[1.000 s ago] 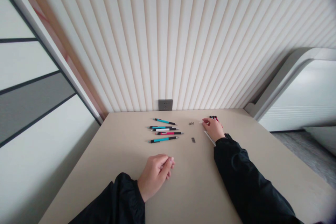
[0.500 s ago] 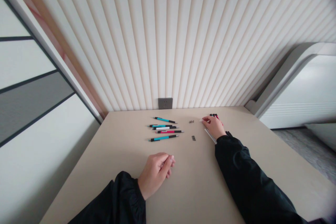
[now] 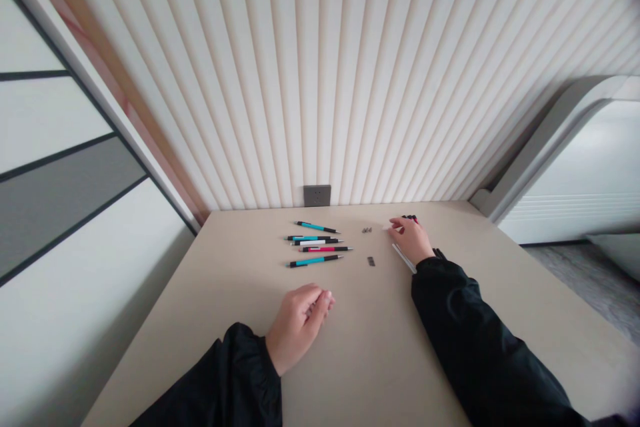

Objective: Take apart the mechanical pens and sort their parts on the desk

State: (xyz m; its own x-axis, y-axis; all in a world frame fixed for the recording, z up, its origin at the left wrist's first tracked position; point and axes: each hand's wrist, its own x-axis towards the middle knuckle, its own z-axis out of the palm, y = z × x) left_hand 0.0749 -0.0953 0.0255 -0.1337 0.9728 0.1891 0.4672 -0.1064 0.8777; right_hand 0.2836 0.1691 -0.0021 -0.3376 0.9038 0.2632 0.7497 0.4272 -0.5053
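Observation:
My right hand is at the far right part of the table, its thumb and index finger slightly apart beside a small whitish piece. Under its wrist side lie thin white sticks, and dark and red pen parts show behind it, partly hidden. My left hand rests on the table nearer to me with fingers curled and thumb pressed on them; what it holds, if anything, is hidden. Beyond it lie several mechanical pencils: blue, red, white and more blue ones.
Small metal tips lie between the pencils and my right hand. Small dark grey pieces lie nearer to me. The beige table meets a ribbed wall with a dark socket. A white bed headboard stands at right.
My right thumb and index finger have parted slightly and drawn back from the whitish piece, which stays on the table. My left hand holds its pose; the view has shifted a little.

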